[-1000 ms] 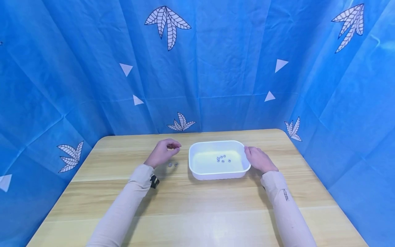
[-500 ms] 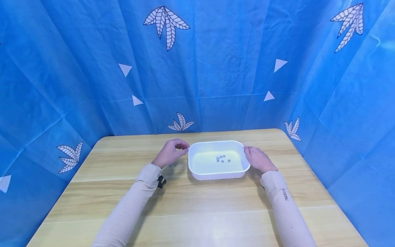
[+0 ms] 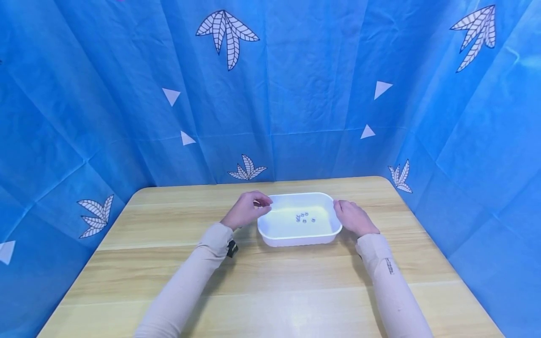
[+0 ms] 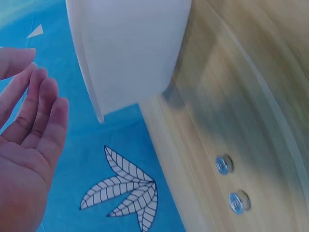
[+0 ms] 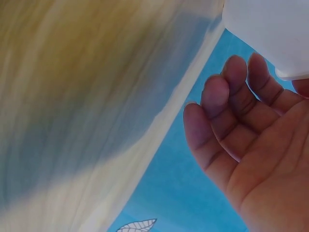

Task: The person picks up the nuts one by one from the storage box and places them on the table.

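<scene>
Two hands (image 3: 246,210), one tub (image 3: 300,241) and about six metal pieces (image 3: 313,219) show mid-frame, with two metal buttons (image 4: 236,203) lower right in the left wrist view.

The brightly lit table (image 3: 291,312) has pale glare at its near middle and soft shadows beside both sleeves (image 3: 181,291), its grain blurred in the right wrist view.

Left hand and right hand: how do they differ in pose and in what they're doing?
The left hand hangs over the left rim of the white tray, while the right hand grips the tray's right end. The left hand's thumb and fingertips nearly meet, though whether they pinch anything is unclear; the right hand's thumb lies at the rim. Both are bare and extend from pale sleeves.
</scene>
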